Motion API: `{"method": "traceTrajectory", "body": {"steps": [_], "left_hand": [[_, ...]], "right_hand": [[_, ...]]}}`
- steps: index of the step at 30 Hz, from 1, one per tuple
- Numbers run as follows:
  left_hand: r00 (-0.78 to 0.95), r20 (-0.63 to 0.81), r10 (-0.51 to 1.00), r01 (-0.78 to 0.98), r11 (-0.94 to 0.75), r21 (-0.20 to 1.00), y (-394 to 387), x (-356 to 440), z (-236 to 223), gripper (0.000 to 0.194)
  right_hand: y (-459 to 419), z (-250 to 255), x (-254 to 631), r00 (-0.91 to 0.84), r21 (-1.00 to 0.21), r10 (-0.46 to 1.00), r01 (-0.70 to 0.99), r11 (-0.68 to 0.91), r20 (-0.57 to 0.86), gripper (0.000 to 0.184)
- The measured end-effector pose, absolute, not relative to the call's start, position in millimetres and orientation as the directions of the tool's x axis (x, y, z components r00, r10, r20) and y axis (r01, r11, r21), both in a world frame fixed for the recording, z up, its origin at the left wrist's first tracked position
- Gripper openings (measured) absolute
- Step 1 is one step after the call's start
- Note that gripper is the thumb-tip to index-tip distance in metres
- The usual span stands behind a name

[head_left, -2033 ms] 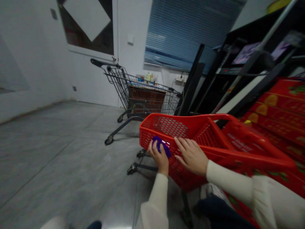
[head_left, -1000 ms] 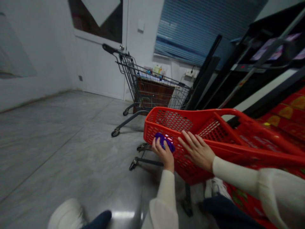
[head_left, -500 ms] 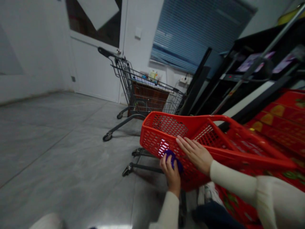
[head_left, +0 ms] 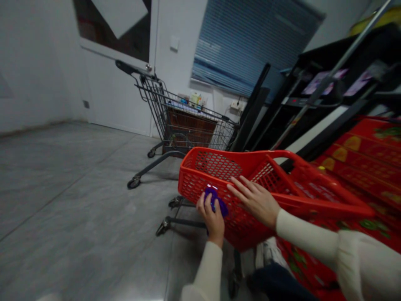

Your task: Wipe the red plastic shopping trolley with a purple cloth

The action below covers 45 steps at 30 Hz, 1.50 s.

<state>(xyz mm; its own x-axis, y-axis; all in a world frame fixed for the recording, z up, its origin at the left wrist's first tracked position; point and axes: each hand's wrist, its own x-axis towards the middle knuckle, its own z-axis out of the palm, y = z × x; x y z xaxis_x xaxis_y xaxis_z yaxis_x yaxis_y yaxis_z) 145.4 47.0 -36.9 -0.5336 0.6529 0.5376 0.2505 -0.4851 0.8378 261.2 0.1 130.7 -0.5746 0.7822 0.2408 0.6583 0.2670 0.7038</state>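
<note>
A red plastic shopping cart (head_left: 194,179) with perforated basket walls stands right in front of me, tilted in the view. My left hand (head_left: 214,221) presses a crumpled purple cloth (head_left: 223,208) against the outside of the basket's near wall, its fingers curled over it. Part of the cloth is hidden under those fingers. Higher up and to the right, my right hand (head_left: 255,200) lies on the top rim of the same wall, fingers stretched out and holding nothing.
Behind it stands a grey wire shopping cart (head_left: 150,96) near a white door (head_left: 122,96). Red printed boxes (head_left: 354,163) are stacked at the right. Dark equipment with a metal pole (head_left: 332,79) leans across the back right. The floor (head_left: 78,209) is grey concrete.
My left hand and the purple cloth have slid slightly up along the basket wall. My right hand stays on the rim, its fingers a little more spread. The view has shifted slightly.
</note>
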Motion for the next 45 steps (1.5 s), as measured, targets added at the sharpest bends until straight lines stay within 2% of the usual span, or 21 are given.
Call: {"method": "traceTrajectory", "body": {"steps": [3,5,12,16,18,20,25,31,36,38,42,45], "left_hand": [[-0.654,0.456,0.603,0.201,-0.442,0.874,71.4,124.9,-15.8,0.033],[-0.661,0.45,0.6,0.207,-0.43,0.879,71.2,127.8,-14.4,0.035],[-0.471,0.542,0.697,0.25,-0.483,0.839,24.1,168.3,-54.6,0.027],[-0.635,0.452,0.626,0.203,-0.429,0.88,61.8,135.2,-30.4,0.033],[-0.659,0.444,0.607,0.209,-0.42,0.883,73.8,127.4,-21.9,0.034],[-0.631,0.465,0.621,0.233,-0.419,0.877,67.4,135.2,-25.2,0.033],[-0.412,0.568,0.712,0.256,-0.509,0.822,23.6,171.9,-49.8,0.028],[-0.53,0.512,0.676,0.235,-0.462,0.855,30.3,165.3,-40.3,0.035],[-0.347,0.608,0.714,0.321,-0.519,0.792,12.7,175.2,-49.1,0.031],[-0.361,0.597,0.716,0.315,-0.509,0.801,10.3,174.7,-45.1,0.032],[-0.511,0.5,0.699,0.247,-0.438,0.865,11.5,183.3,-23.0,0.039],[-0.475,0.503,0.722,0.259,-0.432,0.864,-3.4,206.2,-20.6,0.04]], "right_hand": [[-1.7,131.2,259.2,-0.58,0.698,0.785,0.655,0.291,0.217,0.062],[-1.3,131.7,258.1,-0.573,0.671,0.791,0.675,0.306,0.215,0.065],[0.7,131.2,264.8,-0.577,0.619,0.774,0.715,0.324,0.26,0.074],[0.5,125.8,267.7,-0.555,0.618,0.78,0.73,0.29,0.29,0.077],[0.8,123.3,267.0,-0.543,0.615,0.781,0.74,0.272,0.308,0.079],[0.6,122.5,265.5,-0.537,0.615,0.782,0.743,0.263,0.315,0.08],[-3.0,126.9,261.7,-0.529,0.623,0.791,0.74,0.253,0.308,0.076],[-1.1,128.4,254.0,-0.505,0.594,0.812,0.761,0.26,0.292,0.067],[-3.5,138.2,257.4,-0.546,0.605,0.804,0.73,0.317,0.237,0.064],[-12.8,143.8,267.6,-0.512,0.611,0.813,0.747,0.263,0.277,0.063],[-35.8,143.0,291.4,-0.373,0.56,0.835,0.823,0.096,0.405,0.07],[-41.6,134.3,299.9,-0.333,0.5,0.829,0.863,0.075,0.449,0.068]]}}
